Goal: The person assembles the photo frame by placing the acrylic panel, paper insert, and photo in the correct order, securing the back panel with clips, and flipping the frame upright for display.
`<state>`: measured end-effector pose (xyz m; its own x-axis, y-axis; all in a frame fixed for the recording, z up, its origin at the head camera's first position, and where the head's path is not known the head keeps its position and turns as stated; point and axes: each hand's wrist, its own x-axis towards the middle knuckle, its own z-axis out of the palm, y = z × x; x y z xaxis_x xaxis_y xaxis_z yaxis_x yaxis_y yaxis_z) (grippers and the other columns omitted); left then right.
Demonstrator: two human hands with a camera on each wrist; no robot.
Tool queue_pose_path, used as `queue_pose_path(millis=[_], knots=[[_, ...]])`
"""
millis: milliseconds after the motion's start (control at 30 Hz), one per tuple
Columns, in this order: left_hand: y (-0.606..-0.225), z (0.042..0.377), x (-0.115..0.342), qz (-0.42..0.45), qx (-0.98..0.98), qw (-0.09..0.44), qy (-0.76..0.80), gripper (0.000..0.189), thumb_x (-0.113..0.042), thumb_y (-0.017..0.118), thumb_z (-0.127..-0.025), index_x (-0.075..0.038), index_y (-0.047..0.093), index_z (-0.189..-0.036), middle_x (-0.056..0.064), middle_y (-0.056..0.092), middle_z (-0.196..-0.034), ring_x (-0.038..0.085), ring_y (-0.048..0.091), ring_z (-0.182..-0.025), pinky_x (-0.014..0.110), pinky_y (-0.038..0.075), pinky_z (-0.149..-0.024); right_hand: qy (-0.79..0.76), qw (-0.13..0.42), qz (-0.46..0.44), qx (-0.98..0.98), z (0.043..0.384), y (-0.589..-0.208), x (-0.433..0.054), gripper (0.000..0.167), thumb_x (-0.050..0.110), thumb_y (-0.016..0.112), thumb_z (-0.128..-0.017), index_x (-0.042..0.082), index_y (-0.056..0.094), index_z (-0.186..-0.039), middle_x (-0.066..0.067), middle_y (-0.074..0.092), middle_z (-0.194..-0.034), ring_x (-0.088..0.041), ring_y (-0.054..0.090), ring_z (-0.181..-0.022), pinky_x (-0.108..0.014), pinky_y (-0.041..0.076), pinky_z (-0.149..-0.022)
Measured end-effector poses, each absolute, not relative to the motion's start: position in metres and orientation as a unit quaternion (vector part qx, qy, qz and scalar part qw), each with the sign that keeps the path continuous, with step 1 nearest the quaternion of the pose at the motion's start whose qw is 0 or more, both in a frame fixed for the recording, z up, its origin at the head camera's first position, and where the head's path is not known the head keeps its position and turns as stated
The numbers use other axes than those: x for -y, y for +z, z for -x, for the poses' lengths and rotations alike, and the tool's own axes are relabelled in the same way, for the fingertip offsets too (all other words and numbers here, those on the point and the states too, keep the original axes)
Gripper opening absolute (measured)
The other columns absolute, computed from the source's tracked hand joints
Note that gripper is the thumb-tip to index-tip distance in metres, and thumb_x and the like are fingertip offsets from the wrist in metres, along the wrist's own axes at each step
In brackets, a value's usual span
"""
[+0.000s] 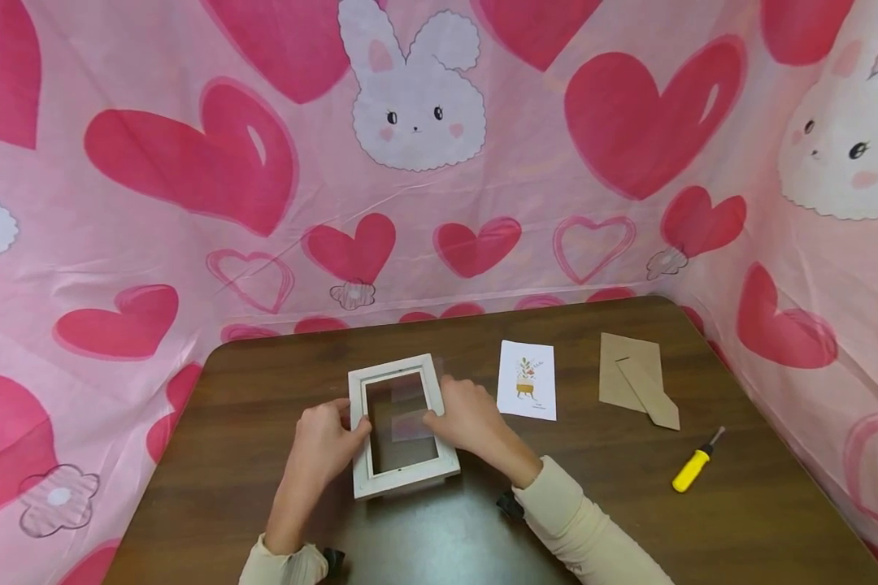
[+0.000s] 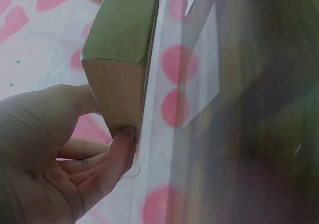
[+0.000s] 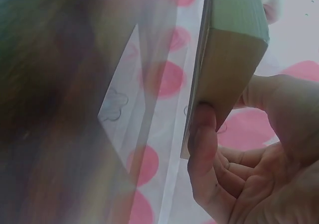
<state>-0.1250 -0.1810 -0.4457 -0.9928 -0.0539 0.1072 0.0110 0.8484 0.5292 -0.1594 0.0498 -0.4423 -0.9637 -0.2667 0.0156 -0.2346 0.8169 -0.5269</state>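
Observation:
A white picture frame is held between both hands over the table, its opening facing up. My left hand grips the left rail, thumb on top; in the left wrist view its fingers curl under the frame's edge. The right hand holds the right rail the same way, with a fingertip against the frame's side in the right wrist view. Through the opening shows a faint, shiny clear patch, perhaps a transparent sheet or a reflection.
Right of the frame lies a white card with a potted plant print. Farther right are a brown backing board with its stand leg and a yellow-handled screwdriver. A pink heart-patterned cloth surrounds the dark wooden table.

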Motion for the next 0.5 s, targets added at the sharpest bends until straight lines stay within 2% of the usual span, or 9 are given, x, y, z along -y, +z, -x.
queue_pose_path(millis=[267, 500], knots=[[-0.461, 0.119, 0.154, 0.01, 0.956, 0.074, -0.282, 0.016, -0.018, 0.079, -0.087, -0.003, 0.076, -0.093, -0.002, 0.06, -0.058, 0.012, 0.046, -0.055, 0.025, 0.038, -0.05, -0.261, 0.022, 0.111, -0.959, 0.142, -0.45, -0.077, 0.029, 0.025, 0.077, -0.086, 0.0, 0.064, -0.092, -0.007, 0.061, -0.07, -0.021, 0.054, -0.058, -0.036, 0.043, -0.054], [-0.468, 0.108, 0.134, 0.035, 0.952, 0.074, -0.296, 0.019, -0.016, 0.078, -0.086, -0.011, 0.065, -0.073, -0.007, 0.049, -0.054, 0.009, 0.041, -0.053, 0.023, 0.034, -0.05, -0.255, 0.025, 0.095, -0.962, 0.124, -0.456, -0.098, 0.026, 0.023, 0.078, -0.084, 0.003, 0.063, -0.09, -0.006, 0.059, -0.069, -0.022, 0.052, -0.059, -0.037, 0.041, -0.056]])
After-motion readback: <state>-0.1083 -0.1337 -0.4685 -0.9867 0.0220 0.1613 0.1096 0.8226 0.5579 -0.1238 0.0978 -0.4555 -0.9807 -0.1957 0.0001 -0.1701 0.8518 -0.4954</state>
